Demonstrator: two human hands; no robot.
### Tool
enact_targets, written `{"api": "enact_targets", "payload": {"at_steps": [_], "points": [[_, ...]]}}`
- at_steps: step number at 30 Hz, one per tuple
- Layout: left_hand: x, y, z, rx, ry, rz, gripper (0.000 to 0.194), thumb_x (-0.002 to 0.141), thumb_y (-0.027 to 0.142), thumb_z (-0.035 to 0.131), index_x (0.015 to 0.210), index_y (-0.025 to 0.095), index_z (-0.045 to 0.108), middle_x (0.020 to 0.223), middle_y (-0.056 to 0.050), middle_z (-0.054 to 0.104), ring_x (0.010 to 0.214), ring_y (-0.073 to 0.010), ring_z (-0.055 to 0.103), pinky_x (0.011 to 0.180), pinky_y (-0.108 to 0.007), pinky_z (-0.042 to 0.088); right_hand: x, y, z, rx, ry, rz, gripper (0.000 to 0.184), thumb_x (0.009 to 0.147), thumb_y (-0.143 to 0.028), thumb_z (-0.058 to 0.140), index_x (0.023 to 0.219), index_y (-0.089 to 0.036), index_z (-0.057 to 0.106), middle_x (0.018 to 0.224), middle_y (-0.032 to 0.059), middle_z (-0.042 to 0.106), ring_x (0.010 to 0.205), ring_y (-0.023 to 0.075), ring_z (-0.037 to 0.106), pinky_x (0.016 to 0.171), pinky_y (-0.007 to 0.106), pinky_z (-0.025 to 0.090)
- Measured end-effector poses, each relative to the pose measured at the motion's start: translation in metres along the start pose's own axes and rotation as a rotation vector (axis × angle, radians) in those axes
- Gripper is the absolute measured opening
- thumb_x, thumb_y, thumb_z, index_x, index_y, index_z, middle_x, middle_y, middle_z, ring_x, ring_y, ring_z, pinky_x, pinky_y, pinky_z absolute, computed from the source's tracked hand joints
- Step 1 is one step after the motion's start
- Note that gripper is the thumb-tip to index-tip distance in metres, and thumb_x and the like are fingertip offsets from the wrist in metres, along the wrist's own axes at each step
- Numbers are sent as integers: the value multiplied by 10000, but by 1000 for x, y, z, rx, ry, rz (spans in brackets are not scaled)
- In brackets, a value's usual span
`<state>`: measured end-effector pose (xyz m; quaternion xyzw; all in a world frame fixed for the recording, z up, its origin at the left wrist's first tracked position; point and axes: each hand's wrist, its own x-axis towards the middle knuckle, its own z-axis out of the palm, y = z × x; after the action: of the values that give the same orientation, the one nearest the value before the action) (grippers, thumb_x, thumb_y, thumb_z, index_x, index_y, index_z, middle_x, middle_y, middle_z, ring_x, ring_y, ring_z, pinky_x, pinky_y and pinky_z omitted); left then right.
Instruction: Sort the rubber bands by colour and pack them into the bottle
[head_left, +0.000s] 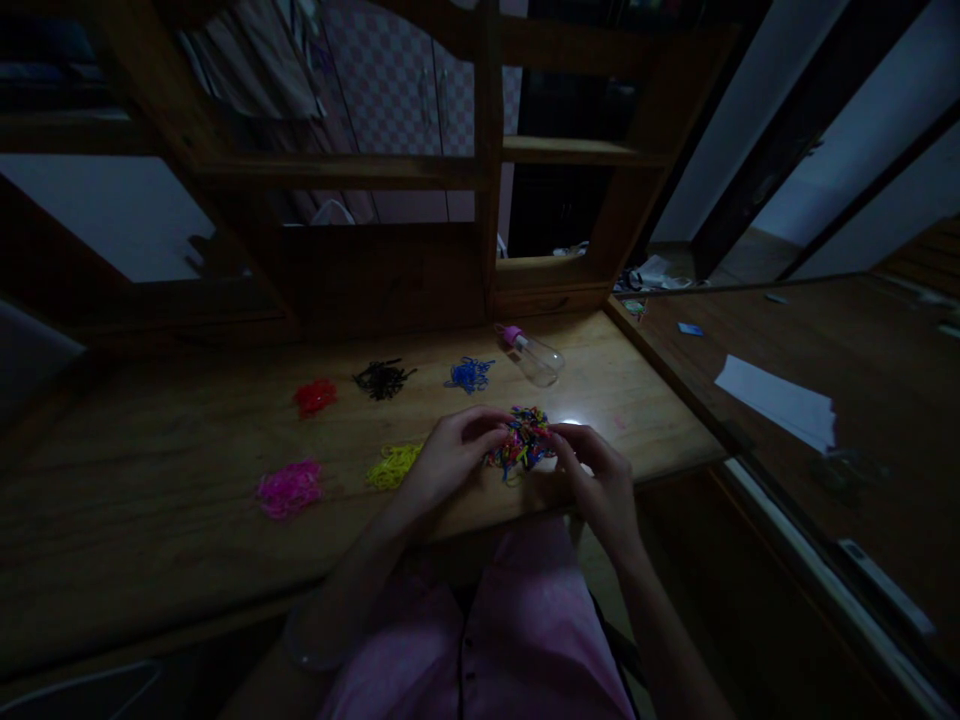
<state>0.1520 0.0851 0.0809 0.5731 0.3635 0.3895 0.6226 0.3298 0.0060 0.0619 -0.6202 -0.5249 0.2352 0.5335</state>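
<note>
A mixed pile of small coloured bands [525, 438], seemingly rubber bands, sits near the front edge of the wooden desk [187, 440]. From the left, my left hand [461, 450] pinches at the pile with thumb and fingers together. My right hand [600, 480] does the same on the opposite side; the exact strands in either hand are too small to make out. Sorted by colour, separate heaps lie to the left: yellow bands [394, 466] partly behind my left forearm, pink bands [289, 489], red bands [315, 397], black bands [384, 379] and blue bands [470, 374].
A clear bottle with a pink cap [541, 362] lies on its side behind the mixed pile. Wooden shelving [345, 172] rises at the desk's back. To the right, another brown surface holds white papers [780, 400] and a small blue card [690, 329].
</note>
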Motion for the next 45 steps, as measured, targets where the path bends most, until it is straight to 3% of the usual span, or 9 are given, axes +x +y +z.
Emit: {"api": "enact_targets", "payload": {"at_steps": [4,8,13,16,25,45], "points": [[-9,10,5,44,10,17,149,787,192,690,925,197,746,974,-66,740,900,-190,677,840,-259,497,-7,-12,17,148,-127,56,238,833,-378,678,1000,-212,713,940,50,740,801,192,693,686,287,548],[-16,13,7,24,41,8,147,765,187,714,907,192,751,952,-65,746,879,-186,684,815,-249,510,-10,-20,30,278,-97,145,208,803,-371,712,920,-200,732,862,45,748,755,195,702,682,296,564],[-21,16,2,-1,97,-52,146,732,163,742,877,183,750,906,-65,753,854,-193,694,795,-262,529,-7,-26,29,382,-140,170,189,815,-360,702,876,-184,737,688,24,718,598,162,660,577,278,539],[-24,16,-2,-31,97,-57,165,721,162,753,885,182,746,918,-68,754,861,-195,698,816,-274,538,-6,-27,27,434,-149,189,179,806,-339,713,888,-182,736,747,36,736,616,161,667,604,288,552],[-33,17,-7,22,18,-47,278,730,263,761,982,163,700,997,-61,743,954,-195,692,910,-321,538,-8,-30,25,463,-172,209,169,773,-290,751,905,-185,746,784,35,740,628,142,665,605,259,555],[-46,23,-3,79,19,20,229,791,292,701,990,179,693,997,-52,733,939,-182,696,894,-304,559,-14,-41,23,425,-215,178,189,829,-277,700,997,-192,716,842,42,743,677,158,689,622,267,574]]}}
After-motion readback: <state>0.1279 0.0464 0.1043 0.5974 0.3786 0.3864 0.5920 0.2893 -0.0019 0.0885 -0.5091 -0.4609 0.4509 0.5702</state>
